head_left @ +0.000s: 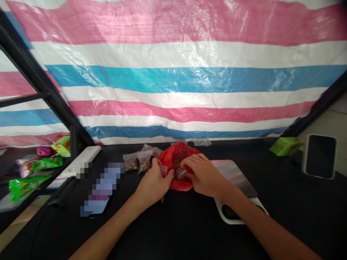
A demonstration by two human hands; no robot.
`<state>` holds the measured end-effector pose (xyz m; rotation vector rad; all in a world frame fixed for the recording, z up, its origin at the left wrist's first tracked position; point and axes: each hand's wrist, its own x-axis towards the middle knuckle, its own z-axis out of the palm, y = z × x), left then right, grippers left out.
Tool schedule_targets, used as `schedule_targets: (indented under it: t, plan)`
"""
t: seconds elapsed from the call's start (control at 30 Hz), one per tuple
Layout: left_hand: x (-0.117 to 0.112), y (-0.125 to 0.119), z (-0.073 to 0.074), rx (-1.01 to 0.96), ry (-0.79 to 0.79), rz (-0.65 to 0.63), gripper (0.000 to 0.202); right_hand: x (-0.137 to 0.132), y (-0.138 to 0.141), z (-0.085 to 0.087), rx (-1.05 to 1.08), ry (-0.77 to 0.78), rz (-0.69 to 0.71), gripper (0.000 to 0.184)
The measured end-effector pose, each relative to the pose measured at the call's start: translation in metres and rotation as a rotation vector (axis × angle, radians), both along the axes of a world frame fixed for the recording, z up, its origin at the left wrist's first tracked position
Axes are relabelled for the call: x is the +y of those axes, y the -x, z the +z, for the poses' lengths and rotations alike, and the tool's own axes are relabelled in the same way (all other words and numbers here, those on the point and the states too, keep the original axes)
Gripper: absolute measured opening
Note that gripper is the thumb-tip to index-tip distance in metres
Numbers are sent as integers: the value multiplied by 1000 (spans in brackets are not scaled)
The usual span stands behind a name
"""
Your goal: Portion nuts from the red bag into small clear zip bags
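A red plastic bag stands open on the black table, with brown, dried bits showing inside. At its left rim, my left hand is closed, with a small clear zip bag between thumb and fingers. Over the right rim reaches my right hand, its fingers bent around a small clear plastic piece among the bits; its exact kind is unclear. Several small filled zip bags lie just behind my left hand.
A kitchen scale sits partly under my right forearm. To the left lie a blurred-out phone, a long white device and colourful snack packets. A green box and an upright phone stand right; empty clear bags lie behind.
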<state>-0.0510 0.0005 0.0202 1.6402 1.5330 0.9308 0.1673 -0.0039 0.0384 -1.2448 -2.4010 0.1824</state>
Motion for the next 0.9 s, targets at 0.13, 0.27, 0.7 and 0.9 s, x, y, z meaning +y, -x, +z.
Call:
schedule_targets:
  t: [0.13, 0.27, 0.7, 0.9]
  plan:
    - [2, -7, -5, -315, 97, -51, 50, -1, -1, 0, -36, 30, 13, 34]
    - [5, -11, -1, -467, 215, 19, 54, -2, -2, 4, -62, 74, 49, 33]
    - [-1, -10, 11, -623, 269, 86, 45, -1, -3, -2, -65, 169, -47, 28]
    - [2, -9, 0, -521, 259, 86, 39, 2, -2, -11, -54, 142, -76, 36]
